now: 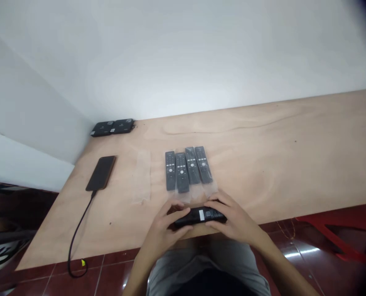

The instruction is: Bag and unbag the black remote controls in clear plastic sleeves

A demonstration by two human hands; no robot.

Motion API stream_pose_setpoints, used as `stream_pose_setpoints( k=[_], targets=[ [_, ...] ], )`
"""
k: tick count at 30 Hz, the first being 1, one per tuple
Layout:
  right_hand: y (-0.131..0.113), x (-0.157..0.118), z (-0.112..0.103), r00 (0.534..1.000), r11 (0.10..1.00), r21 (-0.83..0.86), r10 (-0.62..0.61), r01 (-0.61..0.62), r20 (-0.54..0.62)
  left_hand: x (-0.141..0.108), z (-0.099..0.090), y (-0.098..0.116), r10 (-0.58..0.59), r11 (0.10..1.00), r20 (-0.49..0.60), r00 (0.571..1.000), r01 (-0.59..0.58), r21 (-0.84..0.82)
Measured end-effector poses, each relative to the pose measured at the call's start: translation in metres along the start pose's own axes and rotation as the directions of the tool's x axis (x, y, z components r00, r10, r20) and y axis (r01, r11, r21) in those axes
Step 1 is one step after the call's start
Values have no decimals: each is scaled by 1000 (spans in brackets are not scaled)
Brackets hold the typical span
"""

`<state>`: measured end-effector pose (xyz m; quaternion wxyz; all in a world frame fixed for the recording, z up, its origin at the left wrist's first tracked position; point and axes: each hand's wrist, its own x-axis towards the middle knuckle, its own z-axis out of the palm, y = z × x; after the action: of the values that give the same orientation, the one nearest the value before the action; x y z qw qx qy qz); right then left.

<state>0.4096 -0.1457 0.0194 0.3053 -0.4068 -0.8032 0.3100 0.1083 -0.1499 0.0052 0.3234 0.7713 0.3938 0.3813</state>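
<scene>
Between my two hands, at the table's front edge, a black remote control (196,215) lies crosswise with its labelled back facing up. My left hand (167,224) grips its left end between thumb and fingers. Around its right end are the fingers of my right hand (229,213). Just beyond them, several dark remote controls lie side by side, buttons up. The leftmost remote (170,170) has no clear sleeve that I can make out, while the rightmost remote (203,164) sits in a clear plastic sleeve (211,188).
An empty-looking clear sleeve (142,176) lies flat on the wooden table (263,164). Left of it rests a phone (101,173) with a black cable (74,236) hanging over the edge. Two black boxes (123,126) stand at the back left. A red chair (343,230) is at the right.
</scene>
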Motion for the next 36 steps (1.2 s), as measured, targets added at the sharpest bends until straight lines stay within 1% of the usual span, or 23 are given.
stream_pose_setpoints(
  k=[4,9,15,18,22,26,30,33,36],
  targets=[
    [-2,2,1,999,1000,5,-1,1,40,1,3,1,27,1000,15,1000,-27,7],
    [-3,3,1,998,1000,5,-3,3,62,4,7,5,48,998,42,998,-50,31],
    [2,3,0,995,1000,8,-13,13,97,7,8,8,69,995,65,996,-74,72],
    [3,2,0,995,1000,-6,-7,7,100,8,9,9,73,992,80,994,-80,93],
    [4,2,1,996,1000,-13,-26,27,88,8,11,7,91,987,66,994,-98,123],
    [3,3,0,996,1000,-10,-28,29,90,7,12,6,86,986,65,994,-94,139],
    [1,6,-2,996,1000,13,-11,10,93,8,10,10,14,993,88,996,-23,112],
    [2,5,-2,997,999,50,6,-10,73,6,10,17,-88,994,120,989,78,80],
    [5,0,0,999,995,95,19,-22,28,2,13,26,-187,982,144,972,181,58]
  ],
)
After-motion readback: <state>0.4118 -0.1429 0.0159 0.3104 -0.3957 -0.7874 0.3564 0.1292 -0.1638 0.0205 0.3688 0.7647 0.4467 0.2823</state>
